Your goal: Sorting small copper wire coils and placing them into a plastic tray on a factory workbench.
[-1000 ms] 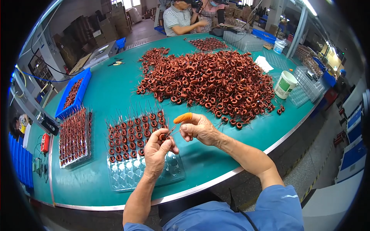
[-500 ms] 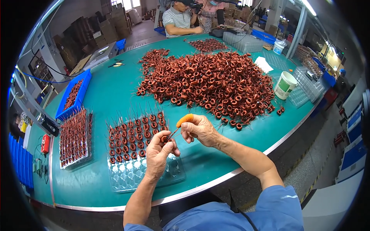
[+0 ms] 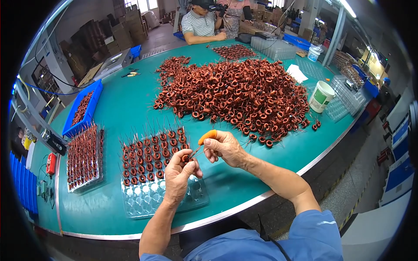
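A small ring-shaped coil wound with copper-red wire (image 3: 186,158) is pinched between the thumb and fingers of my left hand (image 3: 179,176). My right hand (image 3: 228,150) is closed just right of it, on the coil's thin wire leads (image 3: 197,151). An orange finger cot (image 3: 207,137) covers its index finger, which is bent over the leads. Under and beside my left hand lies a clear plastic tray (image 3: 150,199). Its far rows hold upright coils (image 3: 150,156) with leads pointing up; the near cups show no coils. My fingers hide part of the held coil.
A large heap of coils (image 3: 235,91) covers the middle of the green table (image 3: 126,98). At left stand a filled tray (image 3: 85,161) and a blue bin (image 3: 89,106). A white-green bucket (image 3: 322,96) is at right. Two people are across the table.
Both my hands stay almost in place, still on the coil and its leads. Across the table, the people have shifted a little.
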`<state>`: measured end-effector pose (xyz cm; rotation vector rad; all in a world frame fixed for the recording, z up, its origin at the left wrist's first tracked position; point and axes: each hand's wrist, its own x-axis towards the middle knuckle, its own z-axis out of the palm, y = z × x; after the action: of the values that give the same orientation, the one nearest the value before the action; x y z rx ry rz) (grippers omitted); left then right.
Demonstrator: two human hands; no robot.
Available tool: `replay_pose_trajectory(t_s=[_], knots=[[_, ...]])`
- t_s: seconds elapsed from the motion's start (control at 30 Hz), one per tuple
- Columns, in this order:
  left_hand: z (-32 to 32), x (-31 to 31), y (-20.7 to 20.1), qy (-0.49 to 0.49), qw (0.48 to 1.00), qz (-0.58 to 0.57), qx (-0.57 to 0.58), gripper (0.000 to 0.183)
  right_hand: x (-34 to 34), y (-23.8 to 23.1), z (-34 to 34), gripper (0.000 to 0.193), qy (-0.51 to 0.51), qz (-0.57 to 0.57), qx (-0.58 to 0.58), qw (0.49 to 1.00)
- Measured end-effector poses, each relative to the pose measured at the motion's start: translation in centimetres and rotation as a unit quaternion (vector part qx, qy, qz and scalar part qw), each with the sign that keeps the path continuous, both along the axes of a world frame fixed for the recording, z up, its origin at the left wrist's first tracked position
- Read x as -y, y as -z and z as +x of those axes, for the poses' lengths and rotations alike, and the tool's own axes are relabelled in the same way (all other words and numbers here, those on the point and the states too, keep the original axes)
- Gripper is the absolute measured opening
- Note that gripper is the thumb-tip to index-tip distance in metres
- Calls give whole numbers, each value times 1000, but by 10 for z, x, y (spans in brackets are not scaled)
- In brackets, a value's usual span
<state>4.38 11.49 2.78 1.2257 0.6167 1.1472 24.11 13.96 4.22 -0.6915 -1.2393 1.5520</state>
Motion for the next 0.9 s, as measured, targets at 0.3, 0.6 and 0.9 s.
replay_pose_trajectory(t_s=[0.3, 0.6, 0.9], knots=[[2, 5, -1, -5, 1000, -27, 16, 33, 6, -7, 2, 24, -10, 5, 1, 1000], [6, 0, -7, 18, 1000, -16, 18, 32, 2, -5, 5, 17, 51, -41, 12, 998], [-4, 4, -2, -1, 999, -29, 18, 33, -1, -2, -2, 20, -10, -3, 12, 1000]])
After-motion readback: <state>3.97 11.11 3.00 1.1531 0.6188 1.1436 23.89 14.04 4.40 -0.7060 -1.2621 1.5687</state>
